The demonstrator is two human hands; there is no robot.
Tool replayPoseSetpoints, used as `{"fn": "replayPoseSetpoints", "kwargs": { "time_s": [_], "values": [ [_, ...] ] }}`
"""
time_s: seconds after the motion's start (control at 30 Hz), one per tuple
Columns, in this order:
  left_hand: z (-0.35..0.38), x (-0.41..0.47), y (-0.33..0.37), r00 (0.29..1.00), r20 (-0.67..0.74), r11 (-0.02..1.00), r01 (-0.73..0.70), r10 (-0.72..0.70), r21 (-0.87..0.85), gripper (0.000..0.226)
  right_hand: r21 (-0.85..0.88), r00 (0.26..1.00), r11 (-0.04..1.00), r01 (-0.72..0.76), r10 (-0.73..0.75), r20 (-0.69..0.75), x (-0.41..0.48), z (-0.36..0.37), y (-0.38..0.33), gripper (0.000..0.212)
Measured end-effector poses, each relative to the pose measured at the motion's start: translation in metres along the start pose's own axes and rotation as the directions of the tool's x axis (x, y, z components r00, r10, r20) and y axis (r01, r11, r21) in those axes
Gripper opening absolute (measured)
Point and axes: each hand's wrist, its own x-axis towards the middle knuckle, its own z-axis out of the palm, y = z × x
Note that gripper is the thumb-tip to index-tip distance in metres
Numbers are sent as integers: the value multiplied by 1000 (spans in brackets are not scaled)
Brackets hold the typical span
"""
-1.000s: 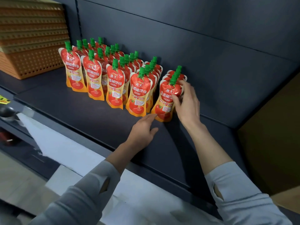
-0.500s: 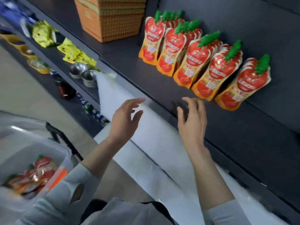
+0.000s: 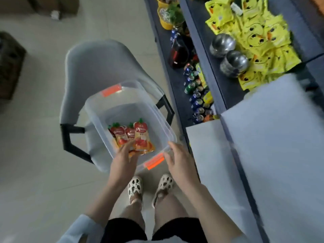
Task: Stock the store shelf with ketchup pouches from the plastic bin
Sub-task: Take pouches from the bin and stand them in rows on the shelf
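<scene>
Lying in the near corner of the plastic bin, 3 or 4 ketchup pouches sit under our left hand, whose straight fingers touch them without pinching any. Our right hand rests loose-fingered on its rim by the orange latch, we judge to steady the bin. It sits on a grey chair beside the store shelf, keeping stock close.

Pale floor, grey chair, dark shelving.

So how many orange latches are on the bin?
2. Far latch: on the far end of the plastic bin. Near latch: on the near end, between left hand and right hand. None seems hidden.
</scene>
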Motion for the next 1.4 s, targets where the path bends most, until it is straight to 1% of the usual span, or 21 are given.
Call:
{"fn": "replayPoseSetpoints", "kwargs": {
  "time_s": [0.1, 0.2, 0.33, 0.37, 0.43, 0.5, 0.53, 0.57, 0.6, 0.67, 0.7, 0.77, 0.87, 0.93, 1.0, 1.07, 1.17, 1.27, 1.3, 1.4],
  "values": [
    [5, 27, -36, 993, -27, 994, 110, -111, -20, 44, -13, 975, 998, -69, 70, 210, 56, 45, -9, 43],
    [19, 59, -64, 980, -32, 980, 196, -197, -35, 49, -57, 927, 984, -168, 177, 329, 118, 103, 0, 47],
    [52, 100, -87, 969, -32, 969, 244, -245, -30, 56, -102, 867, 947, -305, 320, 382, 188, 178, 19, 47],
    [61, 109, -93, 965, -36, 965, 260, -261, -30, 60, -107, 853, 938, -328, 343, 393, 199, 196, 25, 52],
    [76, 125, -103, 951, -60, 952, 301, -304, -52, 69, -105, 841, 928, -358, 370, 395, 212, 219, 32, 71],
    [87, 139, -112, 921, -102, 925, 364, -375, -109, 67, -113, 852, 922, -371, 386, 354, 221, 232, 41, 87],
    [92, 144, -117, 909, -122, 916, 385, -398, -115, 67, -115, 846, 911, -396, 410, 340, 224, 232, 43, 89],
    [96, 148, -120, 905, -136, 915, 395, -402, -79, 69, -110, 838, 899, -424, 436, 329, 227, 233, 46, 87],
    [101, 152, -122, 905, -142, 915, 404, -400, 1, 72, -126, 825, 884, -450, 466, 319, 230, 229, 47, 81],
    [108, 161, -124, 902, -147, 890, 426, -405, 160, 72, -162, 825, 883, -441, 470, 313, 234, 220, 49, 64],
    [111, 166, -124, 899, -138, 873, 438, -417, 216, 72, -168, 837, 892, -420, 452, 308, 234, 217, 52, 56],
    [116, 177, -122, 876, -111, 830, 481, -470, 284, 74, -181, 861, 908, -379, 417, 292, 233, 206, 55, 44],
    [127, 191, -120, 838, -103, 767, 534, -536, 354, 83, -242, 873, 909, -340, 400, 278, 230, 198, 64, 32],
    [138, 195, -120, 821, -111, 762, 563, -560, 321, 89, -275, 875, 909, -314, 389, 287, 228, 199, 69, 24],
    [144, 200, -122, 810, -164, 768, 585, -562, 258, 96, -270, 871, 910, -315, 390, 299, 227, 201, 71, 24],
    [145, 204, -124, 808, -192, 788, 587, -557, 187, 101, -219, 862, 916, -335, 392, 323, 225, 203, 70, 29],
    [143, 207, -121, 831, -203, 835, 543, -518, 89, 98, -140, 847, 921, -362, 388, 362, 224, 204, 70, 36],
    [140, 207, -110, 842, -182, 848, 526, -509, 65, 94, -5, 854, 926, -378, 351, 384, 220, 196, 71, 33],
    [138, 206, -108, 832, -167, 838, 543, -529, 49, 94, 36, 860, 928, -370, 328, 392, 219, 190, 71, 30],
    [125, 196, -102, 756, -118, 763, 647, -644, -21, 97, 118, 876, 932, -343, 272, 399, 211, 166, 67, 25]
  ]
}}
